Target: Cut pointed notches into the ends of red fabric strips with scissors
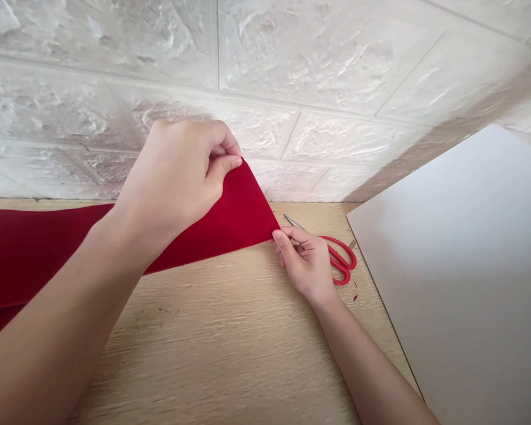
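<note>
A long strip of dark red fabric point(230, 218) stretches from the left edge of the view to the middle, its right end lifted off the table. My left hand point(181, 165) pinches the upper corner of that end between thumb and forefinger. At the lower corner, my right hand point(305, 257) holds the fabric with thumb and fingers. The end edge runs straight and slanted between the two hands. Scissors with red handles point(345, 260) lie behind my right hand, which hides part of them; a blade tip shows above it.
The wooden table point(221, 342) meets a white brick-patterned wall point(301, 53) at the back. On the right stands a large pale panel point(460, 254) with a slanted edge. Small red scraps point(355, 297) lie near the scissors.
</note>
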Demonstrator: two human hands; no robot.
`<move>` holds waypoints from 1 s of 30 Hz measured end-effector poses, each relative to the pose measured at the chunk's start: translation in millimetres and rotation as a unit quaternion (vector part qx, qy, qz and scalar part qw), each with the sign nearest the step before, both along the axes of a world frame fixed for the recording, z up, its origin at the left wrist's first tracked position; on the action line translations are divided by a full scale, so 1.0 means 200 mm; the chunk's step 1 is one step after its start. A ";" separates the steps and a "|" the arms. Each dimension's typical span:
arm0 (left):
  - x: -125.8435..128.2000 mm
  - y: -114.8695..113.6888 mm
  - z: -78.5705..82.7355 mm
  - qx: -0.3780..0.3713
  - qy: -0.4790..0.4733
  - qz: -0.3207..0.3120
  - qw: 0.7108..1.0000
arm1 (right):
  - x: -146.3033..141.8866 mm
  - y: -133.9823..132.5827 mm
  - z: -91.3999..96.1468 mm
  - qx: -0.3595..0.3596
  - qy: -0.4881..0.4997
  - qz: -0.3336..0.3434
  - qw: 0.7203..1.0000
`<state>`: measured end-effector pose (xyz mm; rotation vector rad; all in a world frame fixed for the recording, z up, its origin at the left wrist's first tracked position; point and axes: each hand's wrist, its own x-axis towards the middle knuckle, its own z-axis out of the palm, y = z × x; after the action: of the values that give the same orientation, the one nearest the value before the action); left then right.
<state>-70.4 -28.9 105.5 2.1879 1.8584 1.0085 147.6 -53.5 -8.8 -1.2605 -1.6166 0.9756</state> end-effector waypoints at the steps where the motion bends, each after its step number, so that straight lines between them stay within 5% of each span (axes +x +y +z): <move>1: 0.00 0.00 0.00 0.002 -0.003 -0.003 1.000 | 0.00 0.00 0.00 -0.001 0.000 -0.002 1.000; 14: 0.06 0.06 -0.17 -0.037 -0.016 -0.046 0.998 | -0.01 -0.05 0.12 -0.009 -0.031 -0.028 0.999; 24: 0.24 0.05 -0.48 -0.154 0.060 -0.112 0.980 | 0.09 -0.34 0.13 -0.027 -0.241 -0.082 0.967; 30: 0.30 0.06 -0.49 -0.161 0.072 -0.132 0.975 | 0.08 -0.36 0.14 -0.062 -0.331 -0.108 0.935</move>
<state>-11.4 -15.9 7.4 2.2724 1.5894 0.4733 162.7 -124.8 18.6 -1.9524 -1.8684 0.5392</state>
